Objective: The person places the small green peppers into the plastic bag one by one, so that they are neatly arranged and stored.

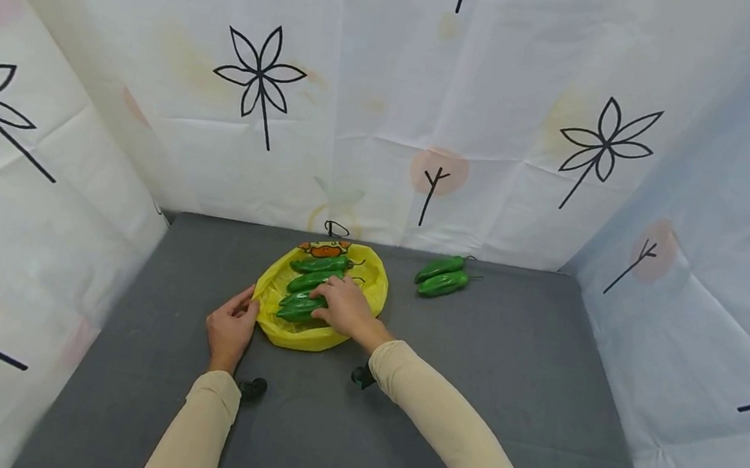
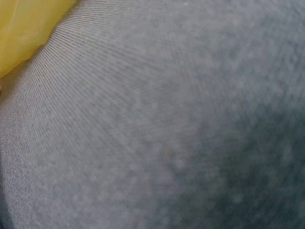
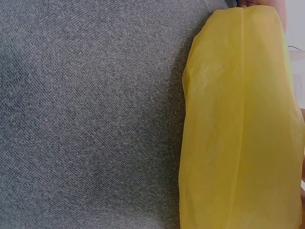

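A yellow plastic bag [image 1: 375, 277], its mouth spread wide like a bowl, lies on the grey table. Several long green chili peppers [image 1: 318, 264] rest inside it, side by side. My left hand [image 1: 231, 330] pinches the bag's left rim between thumb and fingers. Reaching in over the right rim, my right hand [image 1: 345, 309] holds the stem end of a green pepper [image 1: 295, 314] at the near side of the pile, thumb and fingers around it. In the right wrist view the bag's outer wall [image 3: 238, 124] hides most of that hand.
Two more green peppers [image 1: 443, 283] lie on the table [image 1: 484, 375] to the right of the bag, stems pointing right. White patterned cloth [image 1: 377, 108] walls off the back and both sides. A dark wrist mount [image 1: 253, 388] sticks out beside the left wrist.
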`<state>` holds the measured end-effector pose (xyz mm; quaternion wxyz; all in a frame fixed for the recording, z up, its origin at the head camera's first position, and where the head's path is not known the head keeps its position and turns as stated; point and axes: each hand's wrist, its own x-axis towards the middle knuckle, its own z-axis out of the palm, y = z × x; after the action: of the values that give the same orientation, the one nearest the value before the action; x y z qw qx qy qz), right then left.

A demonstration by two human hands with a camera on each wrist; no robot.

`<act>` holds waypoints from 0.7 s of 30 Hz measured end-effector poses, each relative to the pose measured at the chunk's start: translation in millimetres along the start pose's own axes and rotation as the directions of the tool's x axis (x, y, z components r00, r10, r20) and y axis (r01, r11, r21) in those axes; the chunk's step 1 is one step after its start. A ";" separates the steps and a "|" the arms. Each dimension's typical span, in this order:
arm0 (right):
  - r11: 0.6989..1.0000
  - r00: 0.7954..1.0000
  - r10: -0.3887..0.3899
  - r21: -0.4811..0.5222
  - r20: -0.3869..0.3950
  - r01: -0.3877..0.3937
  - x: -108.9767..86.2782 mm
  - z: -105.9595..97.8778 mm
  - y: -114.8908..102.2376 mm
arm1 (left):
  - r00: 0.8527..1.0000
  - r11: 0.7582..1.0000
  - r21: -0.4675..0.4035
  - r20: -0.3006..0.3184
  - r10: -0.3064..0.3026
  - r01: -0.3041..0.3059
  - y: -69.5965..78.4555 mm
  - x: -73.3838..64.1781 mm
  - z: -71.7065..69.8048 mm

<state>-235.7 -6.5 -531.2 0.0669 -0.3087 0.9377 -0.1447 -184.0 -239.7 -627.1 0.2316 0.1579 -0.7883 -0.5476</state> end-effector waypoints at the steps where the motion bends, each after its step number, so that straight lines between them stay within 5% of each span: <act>1: 1.000 1.000 -0.003 0.007 -0.002 0.003 0.1 -0.4 0.2 | 1.000 1.000 0.000 -0.002 0.003 -0.003 -0.2 0.1 0.2; 21: 1.000 0.998 0.028 -0.012 -0.052 -0.029 -1.0 -8.7 0.8 | 1.000 1.000 0.028 0.010 0.005 -0.005 -1.8 1.4 -1.0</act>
<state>-237.1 -3.3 -523.1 0.0424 -0.2920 0.9443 -0.1456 -184.6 -241.8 -628.2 0.2268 0.1564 -0.7974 -0.5368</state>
